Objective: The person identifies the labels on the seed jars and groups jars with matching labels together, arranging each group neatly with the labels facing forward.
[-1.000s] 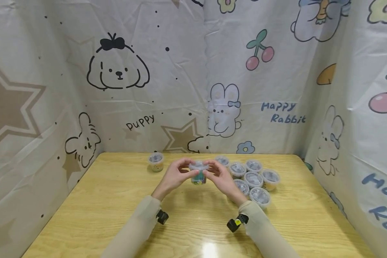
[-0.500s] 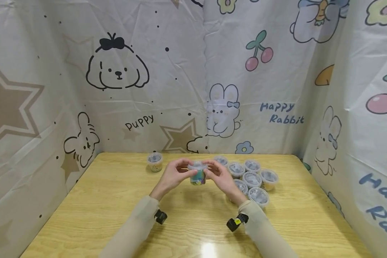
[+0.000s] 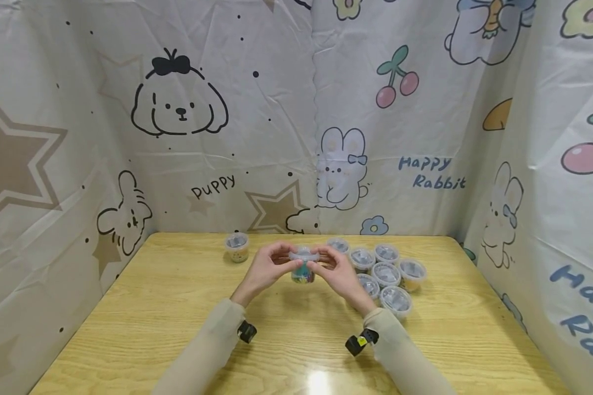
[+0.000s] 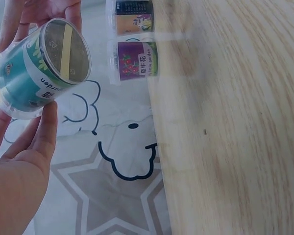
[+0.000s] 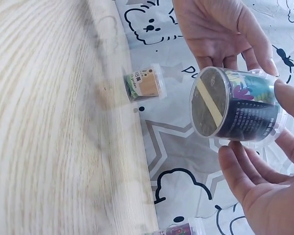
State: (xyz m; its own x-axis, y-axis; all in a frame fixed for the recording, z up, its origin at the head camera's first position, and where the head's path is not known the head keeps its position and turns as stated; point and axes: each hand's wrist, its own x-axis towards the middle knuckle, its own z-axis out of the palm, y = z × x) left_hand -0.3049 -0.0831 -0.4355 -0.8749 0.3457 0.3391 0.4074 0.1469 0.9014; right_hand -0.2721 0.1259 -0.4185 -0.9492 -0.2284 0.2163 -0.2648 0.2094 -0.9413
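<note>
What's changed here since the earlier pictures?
Very little: the thumb of the right hand now reaches slightly further left across the teal cup than half a second ago. Nothing was grasped or released; the left hand also still holds the cup. The lone cup and the group of cups on the right stayed put.

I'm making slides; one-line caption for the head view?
Left hand and right hand hold a teal-labelled cup above the table.

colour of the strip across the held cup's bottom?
Pale yellow strip on the cup; best seen in the right wrist view.
</note>
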